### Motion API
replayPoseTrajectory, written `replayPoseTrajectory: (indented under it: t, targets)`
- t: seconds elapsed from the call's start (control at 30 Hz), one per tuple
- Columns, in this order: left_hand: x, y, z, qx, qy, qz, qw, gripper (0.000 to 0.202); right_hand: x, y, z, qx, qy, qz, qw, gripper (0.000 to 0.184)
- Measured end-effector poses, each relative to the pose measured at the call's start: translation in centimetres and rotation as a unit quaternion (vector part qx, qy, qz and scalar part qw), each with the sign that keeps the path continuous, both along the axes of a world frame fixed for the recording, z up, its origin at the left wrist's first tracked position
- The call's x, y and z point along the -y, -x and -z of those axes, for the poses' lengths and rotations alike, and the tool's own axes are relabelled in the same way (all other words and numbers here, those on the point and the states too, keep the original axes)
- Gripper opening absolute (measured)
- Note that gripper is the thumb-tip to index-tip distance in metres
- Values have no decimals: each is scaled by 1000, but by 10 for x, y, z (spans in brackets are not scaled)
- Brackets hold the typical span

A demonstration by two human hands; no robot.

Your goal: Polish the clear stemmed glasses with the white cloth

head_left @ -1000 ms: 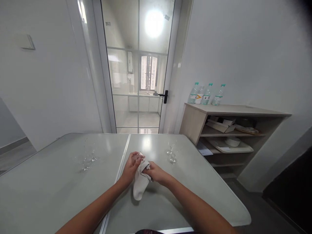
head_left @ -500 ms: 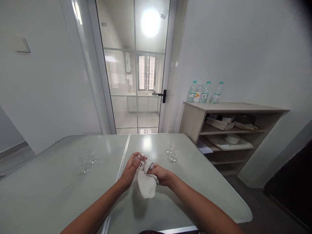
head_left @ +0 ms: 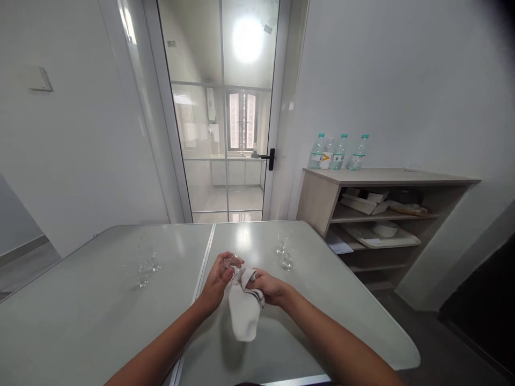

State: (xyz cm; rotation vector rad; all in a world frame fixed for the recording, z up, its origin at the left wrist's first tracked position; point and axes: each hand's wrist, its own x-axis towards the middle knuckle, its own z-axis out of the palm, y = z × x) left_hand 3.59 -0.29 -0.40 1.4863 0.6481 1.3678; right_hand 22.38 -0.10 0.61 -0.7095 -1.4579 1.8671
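Observation:
Over the middle of the table, my left hand [head_left: 218,279] is closed around a clear stemmed glass [head_left: 232,261], whose bowl shows between the fingers. My right hand [head_left: 269,285] grips a white cloth [head_left: 244,313] bunched against the lower part of that glass; the rest of the cloth hangs down. Where cloth and glass meet is partly hidden by the folds. To the right, two clear stemmed glasses [head_left: 287,262] stand on the table. More clear glasses [head_left: 144,276] stand on the left, hard to make out against the pale surface.
The grey-green table [head_left: 100,321] has a metal seam and rounded corners. Behind it is a glass door [head_left: 245,187] with a black handle. At right, a wooden shelf unit [head_left: 317,198] holds several plastic bottles [head_left: 338,153], boxes and a tray with a bowl.
The cloth hangs slightly lower and has shifted a little to the right with my right hand. My left hand keeps its hold on the glass.

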Motion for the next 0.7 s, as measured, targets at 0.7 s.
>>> replayPoseTrajectory:
  t: [0.7]
  targets:
    - [0, 13, 30, -165, -281, 8, 945, 75, -4, 16, 22, -7, 73, 120, 990, 29]
